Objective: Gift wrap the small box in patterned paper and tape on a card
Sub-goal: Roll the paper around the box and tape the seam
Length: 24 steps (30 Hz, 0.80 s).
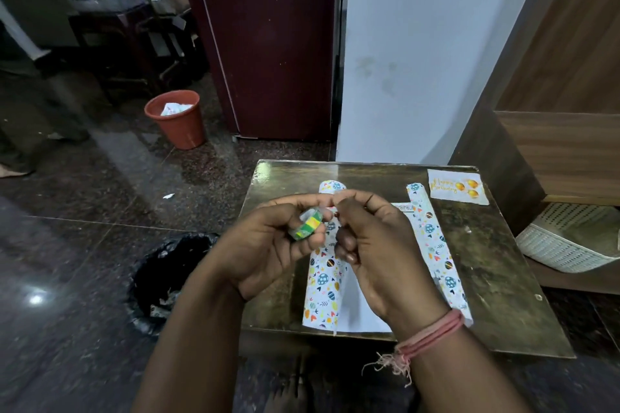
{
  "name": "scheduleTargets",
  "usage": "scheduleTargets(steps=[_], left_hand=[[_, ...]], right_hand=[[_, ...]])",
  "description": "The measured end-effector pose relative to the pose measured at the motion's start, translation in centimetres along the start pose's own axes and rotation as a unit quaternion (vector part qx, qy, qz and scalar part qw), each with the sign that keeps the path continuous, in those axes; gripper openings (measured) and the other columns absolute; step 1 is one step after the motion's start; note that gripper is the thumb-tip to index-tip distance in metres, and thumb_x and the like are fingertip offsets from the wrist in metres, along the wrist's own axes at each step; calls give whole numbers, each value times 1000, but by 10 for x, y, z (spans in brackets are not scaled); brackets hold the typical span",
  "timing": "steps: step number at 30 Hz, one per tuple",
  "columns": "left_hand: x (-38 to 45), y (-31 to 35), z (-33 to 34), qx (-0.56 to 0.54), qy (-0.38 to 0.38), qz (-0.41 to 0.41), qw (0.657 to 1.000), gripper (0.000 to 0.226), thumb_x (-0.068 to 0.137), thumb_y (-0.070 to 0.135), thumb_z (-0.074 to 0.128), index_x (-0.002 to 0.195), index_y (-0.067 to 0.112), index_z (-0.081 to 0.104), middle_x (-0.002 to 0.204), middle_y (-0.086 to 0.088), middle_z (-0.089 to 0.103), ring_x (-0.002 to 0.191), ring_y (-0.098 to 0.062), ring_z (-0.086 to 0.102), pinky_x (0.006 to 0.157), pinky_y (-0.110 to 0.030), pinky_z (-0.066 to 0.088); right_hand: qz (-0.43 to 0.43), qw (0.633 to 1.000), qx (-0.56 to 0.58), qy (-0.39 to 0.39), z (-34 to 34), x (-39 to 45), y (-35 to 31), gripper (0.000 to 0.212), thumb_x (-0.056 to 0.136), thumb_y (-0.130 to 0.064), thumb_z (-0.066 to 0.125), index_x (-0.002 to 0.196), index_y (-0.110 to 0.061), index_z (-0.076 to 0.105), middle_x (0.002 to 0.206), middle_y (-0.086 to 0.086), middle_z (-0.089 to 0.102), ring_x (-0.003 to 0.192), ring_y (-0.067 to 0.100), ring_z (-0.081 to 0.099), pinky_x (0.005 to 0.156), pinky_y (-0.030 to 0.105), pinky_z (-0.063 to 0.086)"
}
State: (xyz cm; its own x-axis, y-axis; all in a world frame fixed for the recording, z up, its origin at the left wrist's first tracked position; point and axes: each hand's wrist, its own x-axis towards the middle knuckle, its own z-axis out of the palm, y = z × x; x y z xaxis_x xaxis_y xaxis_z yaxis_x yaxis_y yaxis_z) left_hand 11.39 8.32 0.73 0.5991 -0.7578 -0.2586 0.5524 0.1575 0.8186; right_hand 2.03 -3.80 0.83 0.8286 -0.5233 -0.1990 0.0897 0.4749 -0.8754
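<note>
The tape roll (306,223) is gripped in the curled fingers (303,245) of the left hand (268,245), raised above the surface (496,278). The right hand (372,245) is held just beside it, thumb and forefinger pressed together at the roll's upper edge, apparently pinching the free tape end; the tape itself is too clear to be confirmed.

The patterned paper (323,285) lies directly below both hands. Its long axis runs away from the person, and both long edges are curled upward, the right one (436,245) beside the right forearm. The small box cannot be seen and is presumably hidden beneath the hands. The paper is white with coloured balloons and hearts.

The card (458,187), white with gold balloons, lies flat at the far right corner, nearer the right hand.
</note>
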Motion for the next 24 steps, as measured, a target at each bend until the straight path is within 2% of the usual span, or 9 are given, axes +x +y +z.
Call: scheduleTargets(steps=[2,4,7,9,11,13,16,20,24], left_hand=[[-5,8,-15,-25,50,-8,998,46,87,-10,32,116,-9,67,90,-14,66,65,-12,64,61,-19,59],[-10,13,-32,-66,112,-5,992,46,90,-9,28,112,-7,68,84,-13,63,60,-11,61,57,-16,57],[-14,12,-51,-89,200,17,975,40,95,-5,29,107,-2,67,78,-8,58,49,-6,52,46,-12,47],[-19,7,-59,-97,233,18,967,36,99,-2,31,106,1,66,76,-5,55,44,-2,47,41,-10,40],[-26,3,-63,-109,237,10,965,34,100,-1,33,107,2,67,74,-4,55,43,-1,46,39,-10,37],[-31,-1,-64,-131,232,-3,964,35,100,-2,33,109,1,67,74,-5,56,43,-1,46,38,-10,36],[-35,-4,-65,-146,224,-19,963,34,100,-1,36,110,0,68,76,-6,56,43,-1,45,38,-9,34],[-33,1,-69,-147,204,-32,967,37,100,-1,34,112,-1,69,78,-7,54,44,-2,44,37,-10,34],[-30,6,-73,-170,190,-26,967,39,100,-3,29,112,-5,67,76,-8,53,46,-2,43,37,-11,33]], right_hand=[[4,997,-74,2,3,3,11,19,98,-16,64,117,-18,65,76,9,54,47,9,40,46,25,34],[-40,977,-209,2,8,4,19,14,97,-24,66,110,-27,69,74,0,65,50,5,50,54,26,39],[-129,905,-406,-1,22,3,31,13,94,-26,65,85,-24,73,73,-9,72,65,2,65,62,25,49],[-164,845,-509,-6,36,0,44,22,95,-28,63,76,-18,68,73,-3,72,71,10,67,64,31,50],[-171,778,-605,-8,51,-2,62,29,96,-31,60,71,-16,60,76,6,70,75,24,67,59,32,42],[-141,736,-662,8,61,-4,79,24,96,-30,59,78,-15,66,83,12,69,82,32,69,61,34,44],[-88,729,-678,42,71,-8,90,19,94,-27,61,93,-10,69,92,15,70,91,36,69,66,35,49],[-85,726,-680,51,76,-11,90,22,93,-27,61,88,-8,69,89,15,69,87,36,69,60,31,39],[-48,769,-636,47,77,-7,91,20,90,-23,62,78,-7,64,87,16,69,84,39,67,59,30,36]])
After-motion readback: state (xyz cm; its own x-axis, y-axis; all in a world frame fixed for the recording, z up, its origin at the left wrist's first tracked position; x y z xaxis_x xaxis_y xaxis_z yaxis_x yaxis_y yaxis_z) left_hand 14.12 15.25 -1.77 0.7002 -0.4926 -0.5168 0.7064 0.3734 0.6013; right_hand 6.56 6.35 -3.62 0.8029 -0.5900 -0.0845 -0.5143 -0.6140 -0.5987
